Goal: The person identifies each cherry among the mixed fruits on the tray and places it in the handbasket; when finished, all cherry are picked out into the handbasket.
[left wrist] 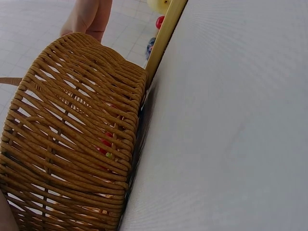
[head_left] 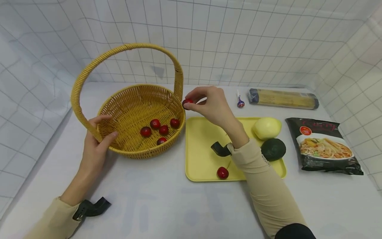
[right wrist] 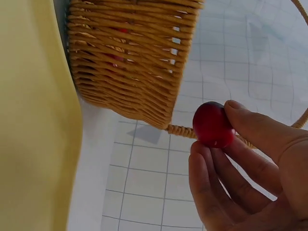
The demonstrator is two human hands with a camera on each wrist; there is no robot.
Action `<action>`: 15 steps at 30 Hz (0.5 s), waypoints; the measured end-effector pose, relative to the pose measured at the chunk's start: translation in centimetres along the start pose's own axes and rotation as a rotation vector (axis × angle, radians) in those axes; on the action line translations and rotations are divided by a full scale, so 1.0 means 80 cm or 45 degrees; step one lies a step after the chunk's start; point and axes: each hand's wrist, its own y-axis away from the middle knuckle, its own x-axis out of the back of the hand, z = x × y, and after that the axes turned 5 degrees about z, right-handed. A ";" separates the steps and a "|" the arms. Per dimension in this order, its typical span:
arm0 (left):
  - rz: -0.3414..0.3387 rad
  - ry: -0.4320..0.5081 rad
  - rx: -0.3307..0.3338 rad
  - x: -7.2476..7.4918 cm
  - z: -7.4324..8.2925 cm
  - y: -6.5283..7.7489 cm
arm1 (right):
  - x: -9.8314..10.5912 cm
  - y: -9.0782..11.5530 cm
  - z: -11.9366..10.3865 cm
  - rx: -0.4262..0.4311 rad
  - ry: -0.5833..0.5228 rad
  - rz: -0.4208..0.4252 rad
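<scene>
My left hand (head_left: 95,142) grips the left side of a woven wicker basket (head_left: 144,154), where its tall arched handle meets the rim. Several dark red cherries (head_left: 145,131) lie in the basket's right half. Beside the basket's right rim, my right hand (head_left: 213,105) pinches one cherry (right wrist: 212,124) between thumb and fingers. That cherry is held up near the foot of the handle, just outside the rim. Another cherry (head_left: 222,173) with a stem sits on the yellow tray (head_left: 197,149). In the left wrist view, the basket's wall (left wrist: 72,130) hides most of its contents.
On the tray's right side are a yellow lemon-like fruit (head_left: 267,128) and a dark green avocado (head_left: 273,149). A lollipop (head_left: 240,103) and a long wrapped pack (head_left: 283,98) lie behind the tray. Farther right is a black noodle packet (head_left: 326,146). White gridded curtain surrounds the table.
</scene>
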 end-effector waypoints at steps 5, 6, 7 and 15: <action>-0.004 0.005 -0.005 0.001 0.001 -0.002 | -0.016 0.001 -0.001 0.061 -0.016 0.002; -0.006 0.006 -0.005 0.001 0.001 -0.002 | -0.018 0.001 -0.002 0.075 -0.009 -0.002; -0.007 0.006 -0.004 0.001 0.002 -0.002 | -0.020 0.001 -0.002 0.081 -0.004 -0.009; -0.016 0.014 0.017 0.002 0.000 0.000 | -0.016 0.002 0.008 0.087 0.049 -0.047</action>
